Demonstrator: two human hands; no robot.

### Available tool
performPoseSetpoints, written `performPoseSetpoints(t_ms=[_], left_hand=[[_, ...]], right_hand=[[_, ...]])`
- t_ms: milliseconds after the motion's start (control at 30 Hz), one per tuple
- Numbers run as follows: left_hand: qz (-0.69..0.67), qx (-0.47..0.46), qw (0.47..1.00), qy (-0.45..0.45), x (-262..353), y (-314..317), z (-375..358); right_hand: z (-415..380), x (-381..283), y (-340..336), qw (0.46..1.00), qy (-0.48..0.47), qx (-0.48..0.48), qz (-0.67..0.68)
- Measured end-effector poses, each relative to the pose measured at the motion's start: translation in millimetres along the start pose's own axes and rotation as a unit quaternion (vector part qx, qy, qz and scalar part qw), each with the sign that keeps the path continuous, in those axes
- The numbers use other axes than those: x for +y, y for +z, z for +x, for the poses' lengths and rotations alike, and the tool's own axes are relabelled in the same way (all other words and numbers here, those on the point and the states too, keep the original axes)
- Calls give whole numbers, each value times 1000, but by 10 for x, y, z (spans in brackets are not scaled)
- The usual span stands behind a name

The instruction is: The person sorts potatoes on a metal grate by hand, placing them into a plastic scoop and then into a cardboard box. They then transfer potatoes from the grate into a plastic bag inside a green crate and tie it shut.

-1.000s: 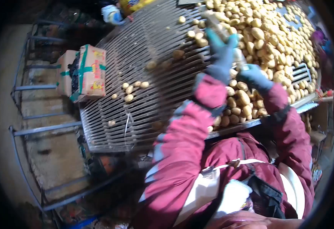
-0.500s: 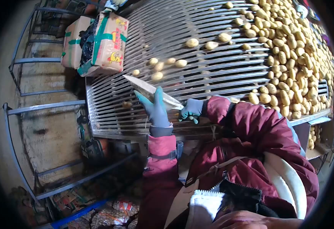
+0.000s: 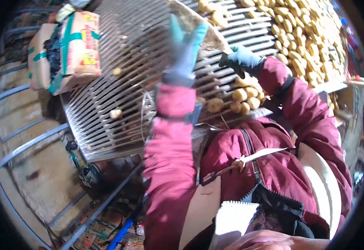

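Note:
My left hand (image 3: pixel 184 48), in a grey-green glove, is blurred over the metal slats (image 3: pixel 148 54), fingers spread beside a pale, flat scoop-like tool (image 3: pixel 200 26). The gloved right hand (image 3: pixel 242 61) is closed round the tool's near end, close to the potato pile (image 3: pixel 302 37). Several potatoes (image 3: pixel 239 95) lie on the slats just below this hand, and others sit behind the tool at the top. Whether the left palm touches the tool is hidden.
Taped cardboard boxes (image 3: pixel 81 50) stand at the slatted table's upper left, with part of another person's gloved hand (image 3: pixel 80 3) above them. Metal rails (image 3: pixel 32 146) run along the left. Two single potatoes lie on the left slats.
Both hands and the tool have moved up and right across the slats, toward the pile. The view has shifted, and potatoes now lie below my right hand.

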State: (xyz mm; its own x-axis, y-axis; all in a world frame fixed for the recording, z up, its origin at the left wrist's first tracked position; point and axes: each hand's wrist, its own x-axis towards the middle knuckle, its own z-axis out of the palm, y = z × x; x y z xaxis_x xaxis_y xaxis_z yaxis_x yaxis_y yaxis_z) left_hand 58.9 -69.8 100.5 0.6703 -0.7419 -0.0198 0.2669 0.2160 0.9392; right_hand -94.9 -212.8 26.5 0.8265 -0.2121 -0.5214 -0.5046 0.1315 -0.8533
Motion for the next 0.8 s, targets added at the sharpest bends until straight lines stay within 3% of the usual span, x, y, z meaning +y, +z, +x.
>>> performPoseSetpoints(t_ms=[67, 133, 167, 233, 300, 333, 400, 500, 600, 633, 700, 767, 800], left_hand=[[-4, 7, 1000, 14, 256, -30, -384], [102, 113, 986, 64, 411, -321, -633], [173, 177, 965, 81, 479, -509, -743], [250, 261, 928, 91, 590, -714, -1023], [264, 293, 916, 71, 537, -579, -1346], [260, 305, 914, 56, 472, -448, -1494], [246, 319, 915, 35, 252, -264, -1699], [177, 326, 928, -15, -198, 118, -1823], [92, 307, 944, -73, -455, 832, -1771], [69, 300, 948, -79, -518, 1077, -1736], [32, 275, 957, -86, -732, 1242, -1509], [30, 263, 959, -99, -1078, 1333, -1234], [36, 245, 964, -93, -1105, 1579, -1097]], right_hand=[[-468, -99, -67, 998, 48, -45, -1], [-608, 173, 74, 988, 104, -94, -68], [-634, 432, 233, 985, 66, -153, -43], [-829, 340, 506, 967, 53, -239, -72], [-1019, 155, 685, 924, 20, -328, -195], [-937, 667, 749, 930, 93, -337, -114], [-780, 1667, 874, 915, 241, -320, 46], [-1170, 1788, 373, 953, 178, -242, -43], [-1519, 1469, -166, 967, 141, -174, -123], [-1613, 1489, -417, 967, 26, -173, -185], [-1756, 1372, -846, 964, 3, -134, -231], [-1883, 1211, -1254, 969, 99, -81, -212], [-1865, 1434, -1423, 977, 93, -55, -186]])
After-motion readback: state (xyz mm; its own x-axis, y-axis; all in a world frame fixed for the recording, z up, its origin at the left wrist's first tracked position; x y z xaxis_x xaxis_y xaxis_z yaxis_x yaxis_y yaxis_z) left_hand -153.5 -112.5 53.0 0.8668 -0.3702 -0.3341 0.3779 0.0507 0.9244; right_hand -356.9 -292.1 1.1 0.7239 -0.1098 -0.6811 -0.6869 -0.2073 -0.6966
